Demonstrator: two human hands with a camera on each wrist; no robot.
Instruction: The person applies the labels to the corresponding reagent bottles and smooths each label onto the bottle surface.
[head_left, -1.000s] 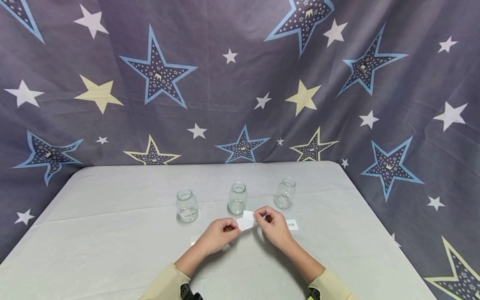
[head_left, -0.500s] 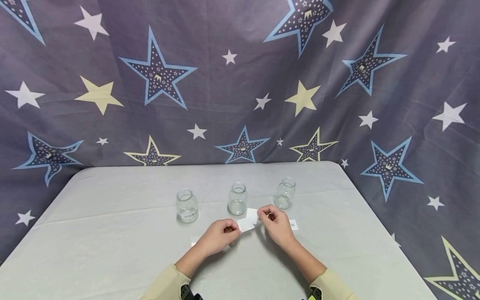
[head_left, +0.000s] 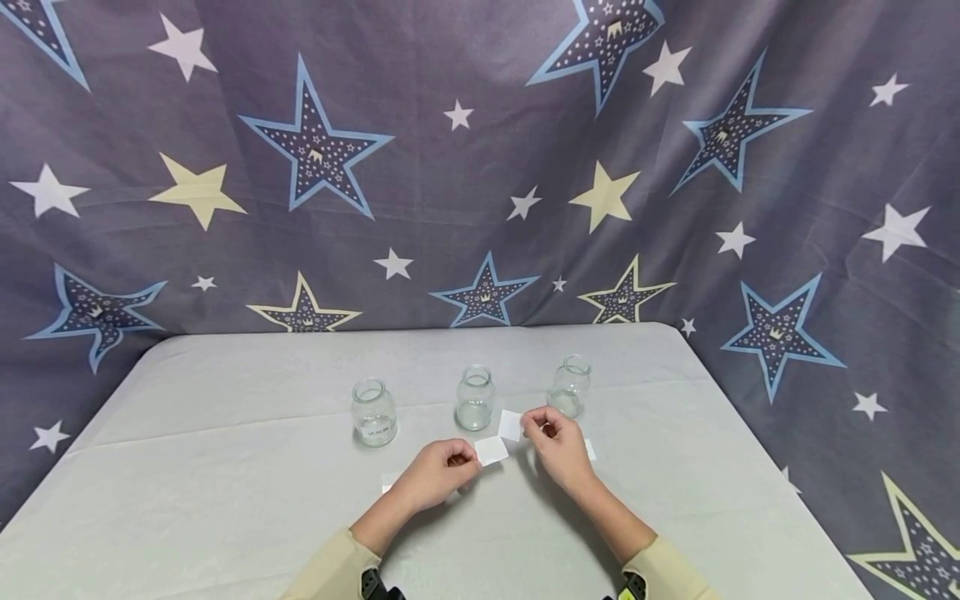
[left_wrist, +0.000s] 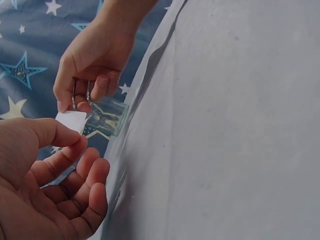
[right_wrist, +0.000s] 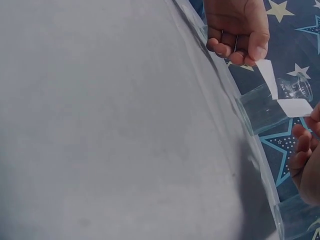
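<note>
My left hand [head_left: 442, 471] pinches a small white paper piece [head_left: 492, 451] between thumb and index finger, above the table. My right hand [head_left: 557, 442] pinches a second white paper piece [head_left: 511, 425], like a label and its backing. The two pieces meet near one corner, as the right wrist view shows with the left piece [right_wrist: 268, 80] and the right piece [right_wrist: 295, 107]. Just behind them stands an open glass jar [head_left: 475, 404]. Another glass jar [head_left: 570, 387] stands behind my right hand, and a third jar [head_left: 374, 417] with a printed strip stands to the left.
A white paper slip [head_left: 388, 481] lies partly hidden by my left wrist. Another slip [head_left: 591, 450] shows beside my right hand. The table [head_left: 225, 500] has a pale cloth, with a star-patterned curtain [head_left: 420, 167] behind and along the sides.
My right hand has moved a little right and away from me, drawing its paper piece apart from the left one, so they overlap less. My left hand has stayed nearly still.
</note>
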